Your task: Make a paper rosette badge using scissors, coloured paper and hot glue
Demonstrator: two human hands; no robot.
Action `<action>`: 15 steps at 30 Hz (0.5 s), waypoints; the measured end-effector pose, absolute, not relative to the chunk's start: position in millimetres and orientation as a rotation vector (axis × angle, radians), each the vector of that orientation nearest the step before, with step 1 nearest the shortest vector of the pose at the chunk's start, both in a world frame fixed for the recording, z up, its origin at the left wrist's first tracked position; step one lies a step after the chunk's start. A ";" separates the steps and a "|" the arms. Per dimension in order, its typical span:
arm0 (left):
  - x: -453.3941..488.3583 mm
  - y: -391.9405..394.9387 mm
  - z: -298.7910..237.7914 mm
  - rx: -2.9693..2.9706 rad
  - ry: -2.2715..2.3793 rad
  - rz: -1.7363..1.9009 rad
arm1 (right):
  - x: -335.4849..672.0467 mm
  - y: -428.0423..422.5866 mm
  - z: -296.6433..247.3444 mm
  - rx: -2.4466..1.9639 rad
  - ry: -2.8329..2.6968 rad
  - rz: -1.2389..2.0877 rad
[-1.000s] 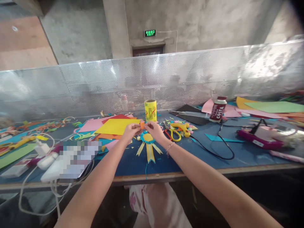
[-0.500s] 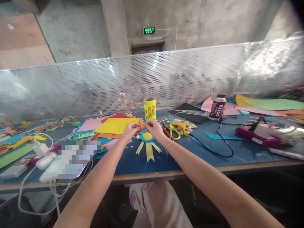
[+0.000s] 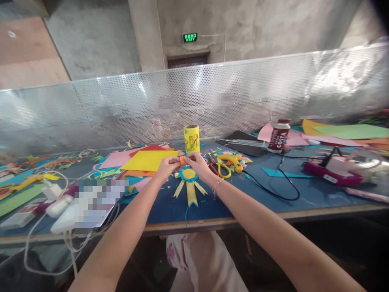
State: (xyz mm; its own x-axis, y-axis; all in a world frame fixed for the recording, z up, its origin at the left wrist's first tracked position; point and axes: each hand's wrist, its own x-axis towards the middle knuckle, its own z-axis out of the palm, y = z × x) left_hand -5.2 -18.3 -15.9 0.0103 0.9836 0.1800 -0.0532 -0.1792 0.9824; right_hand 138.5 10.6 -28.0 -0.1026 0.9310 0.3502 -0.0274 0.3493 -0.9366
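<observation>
Between the fingertips of both hands is a small piece of orange paper [image 3: 182, 160]. My left hand [image 3: 167, 168] pinches it from the left, and my right hand [image 3: 197, 163] pinches it from the right. Just below them, a paper rosette [image 3: 189, 174] lies on the table, with a yellow centre, a blue ruffled edge and yellow ribbon tails pointing toward me. Behind my hands a yellow tape roll [image 3: 191, 140] stands upright. Scissors with yellow and red handles [image 3: 223, 170] and a yellow glue gun [image 3: 232, 160] lie to the right of my right hand.
Coloured paper sheets [image 3: 148, 161] are stacked at left, near a power bank-like white object with cables [image 3: 62, 217]. A brown-and-white Costa bottle [image 3: 278, 137], a purple box-like item [image 3: 332, 174] and a black cord [image 3: 291, 198] are at right. A perforated metal screen [image 3: 127, 109] borders the back.
Both hands keep holding the orange paper in nearly the same place, and its visible shape shifts slightly between the fingers. The view tilts a little.
</observation>
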 end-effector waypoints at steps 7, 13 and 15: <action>-5.1 -20.0 -17.2 1.348 1.033 1.336 | 139.0 9.1 -28.8 -0.798 -1.416 1.169; -4.9 -19.3 -16.9 1.357 1.025 1.322 | 138.3 12.7 -31.1 -0.732 -1.412 1.202; -5.0 -18.4 -17.4 1.358 1.016 1.321 | 137.8 14.0 -31.8 -0.723 -1.408 1.211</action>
